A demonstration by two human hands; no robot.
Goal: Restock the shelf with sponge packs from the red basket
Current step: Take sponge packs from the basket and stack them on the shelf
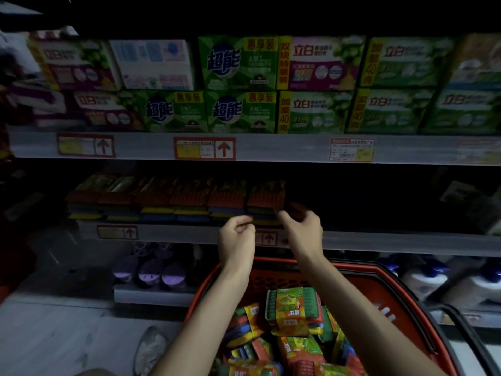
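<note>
The shelf (379, 241) above the red basket (385, 278) held a row of sponge packs (173, 202), with dark space beside it for the loose packs (292, 310) heaped in the basket. Above the basket, the left hand (235, 237) and right hand (302, 226) curled at the end pack (264, 199), apparently squaring it. The light was too dim to tell whether either gripped it.

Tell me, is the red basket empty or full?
Quite full, not empty. The red basket holds a jumbled heap of sponge packs, lying on top of one another and covering the bottom wherever it shows.
</note>
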